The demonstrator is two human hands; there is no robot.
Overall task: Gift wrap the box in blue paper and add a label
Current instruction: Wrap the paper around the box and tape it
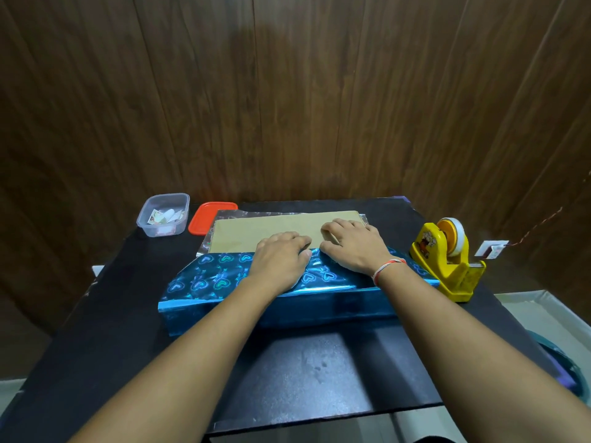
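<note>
Both forearms are being stretched forward from the near edge of the black desk (pixel 319 362), and the hands are lying side by side, almost touching, on top of the box (pixel 271 230). The left hand (pixel 279 260) is being pressed flat, fingers fairly straight, on the folded-over flap of blue paper (pixel 208 276); the right hand (pixel 353 246) is being laid across the flap's edge, its fingers slightly bent onto the bare brown cardboard beyond. Nothing is being pinched by either, as far as can be seen.

The box is lying directly under the hands, its near side and near half of the top already being covered by the blue heart-printed sheet, while the far half is showing bare, with the silvery underside of the sheet sticking out beyond it.

The step in hand is judged to be the creasing and holding of this first flap. It is best being done with the paper pulled taut toward the far side and smoothed outward from the middle, since wrinkles are showing between the hands. One hand should be kept pressing while tape is being fetched from the yellow tape dispenser (pixel 447 260), just beyond the right hand's outer side.

Beyond the left hand, a clear tub (pixel 163 215) with small paper pieces, probably labels, and a red lid (pixel 208 219) are lying
</note>
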